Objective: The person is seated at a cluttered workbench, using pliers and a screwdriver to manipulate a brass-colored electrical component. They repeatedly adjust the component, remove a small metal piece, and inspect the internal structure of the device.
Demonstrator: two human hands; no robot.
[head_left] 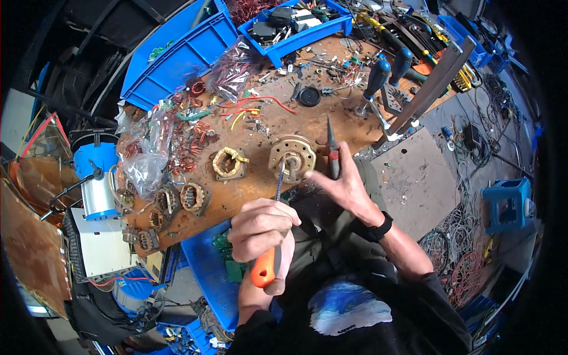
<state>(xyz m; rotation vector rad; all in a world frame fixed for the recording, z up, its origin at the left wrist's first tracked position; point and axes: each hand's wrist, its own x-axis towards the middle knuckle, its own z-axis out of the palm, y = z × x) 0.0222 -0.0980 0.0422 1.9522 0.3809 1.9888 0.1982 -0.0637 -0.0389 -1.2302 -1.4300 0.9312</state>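
Note:
A screwdriver with an orange handle (264,269) is wrapped in the fingers of my left hand (260,228). Its thin metal shaft reaches up to the face of a round, brass-coloured motor part (294,149), which has holes round its rim and a hub in the middle. The part sits at the near edge of the workbench. To its right, my right hand (346,183) grips long-nosed pliers (331,147) with a red handle, jaws pointing away from me. My right thumb lies at the part's lower right rim.
Stators with windings, one of them yellowish (229,163), stand left on the littered wooden bench (248,192). Copper coils and plastic bags lie behind. Blue bins (183,56) line the back. A metal lever fixture (429,89) rises at right. A blue crate (207,284) sits below the bench.

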